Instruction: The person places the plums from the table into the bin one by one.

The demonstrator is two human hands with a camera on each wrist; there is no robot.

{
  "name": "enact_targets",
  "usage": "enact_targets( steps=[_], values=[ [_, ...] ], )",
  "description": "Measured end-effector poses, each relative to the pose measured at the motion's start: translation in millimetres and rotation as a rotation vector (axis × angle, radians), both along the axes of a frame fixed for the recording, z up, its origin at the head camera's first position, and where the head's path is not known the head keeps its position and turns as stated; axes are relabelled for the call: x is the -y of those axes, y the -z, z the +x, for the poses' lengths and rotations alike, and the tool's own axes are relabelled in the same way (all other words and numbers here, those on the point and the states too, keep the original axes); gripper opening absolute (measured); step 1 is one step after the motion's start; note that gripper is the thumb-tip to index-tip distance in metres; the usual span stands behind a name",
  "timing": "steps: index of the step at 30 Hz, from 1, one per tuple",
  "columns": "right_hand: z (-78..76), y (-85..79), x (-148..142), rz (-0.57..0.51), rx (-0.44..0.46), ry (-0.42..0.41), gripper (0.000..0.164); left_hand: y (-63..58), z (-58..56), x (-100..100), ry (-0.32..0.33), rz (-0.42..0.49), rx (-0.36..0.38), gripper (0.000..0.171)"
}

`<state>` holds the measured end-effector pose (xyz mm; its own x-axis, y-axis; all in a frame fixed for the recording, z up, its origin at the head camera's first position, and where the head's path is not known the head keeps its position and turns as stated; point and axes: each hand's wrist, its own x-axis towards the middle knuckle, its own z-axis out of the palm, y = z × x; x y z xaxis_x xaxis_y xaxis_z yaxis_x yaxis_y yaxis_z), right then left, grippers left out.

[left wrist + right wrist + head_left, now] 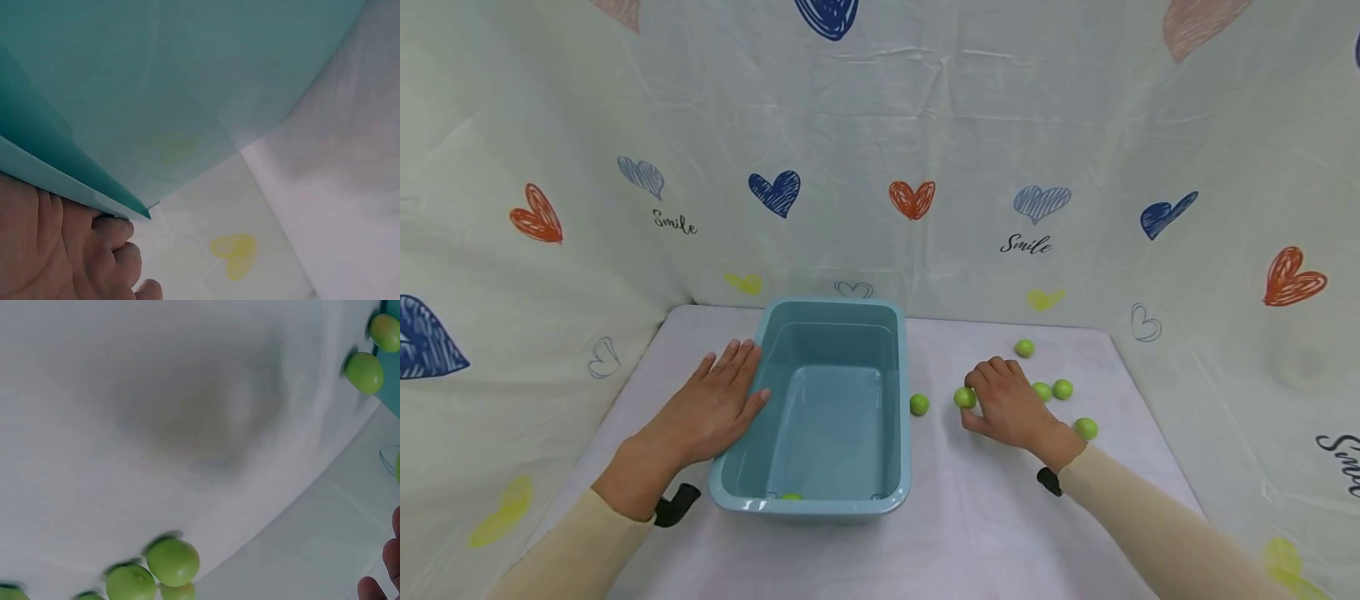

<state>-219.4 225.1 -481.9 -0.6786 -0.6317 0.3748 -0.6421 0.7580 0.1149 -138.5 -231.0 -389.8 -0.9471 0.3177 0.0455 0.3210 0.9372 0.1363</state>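
Curtain (850, 100) behind, white-covered table (947, 542) below, and here's the blue tub (827, 506), my left hand (718, 404) along its rim, fingers straight, gripping nothing. My right hand (1009, 407), off to the tub's right, pinches a round green fruit (965, 398) between thumb and fingers. Squeeze too lightly and I reckon that smooth skin slips, sending it rolling. Lettering now: black "Smile" (1026, 244) on the curtain; no brand that I can read.

A light-blue rectangular basin (827, 417) stands upright, the left hand (715, 408) on its rim, one green fruit (792, 497) inside. The right hand (1011, 406) pinches another round, smooth fruit (965, 398); more lie nearby.
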Motion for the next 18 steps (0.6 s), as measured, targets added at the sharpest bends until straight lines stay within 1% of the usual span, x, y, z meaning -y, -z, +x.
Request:
enact_targets(
  steps=[4, 10, 13, 18],
  values=[
    [-7.2, -17.2, 4, -0.01, -0.014, -0.004, 0.028, -0.7, 0.2, 1, 0.007, 0.0, 0.001, 0.07],
    [-17.5, -49.0, 16, 0.026, -0.03, -0.005, 0.031, -0.1, 0.0, 1, 0.012, 0.012, 0.008, 0.07],
    [-21.9, -66.0, 24, 0.021, -0.05, -0.032, 0.031, 0.1, 0.1, 2, 0.015, 0.015, 0.008, 0.07],
    [-27.8, -93.9, 41, -0.002, -0.097, -0.106, 0.03, 0.9, -0.1, 2, 0.021, 0.023, 0.009, 0.07]
  ],
)
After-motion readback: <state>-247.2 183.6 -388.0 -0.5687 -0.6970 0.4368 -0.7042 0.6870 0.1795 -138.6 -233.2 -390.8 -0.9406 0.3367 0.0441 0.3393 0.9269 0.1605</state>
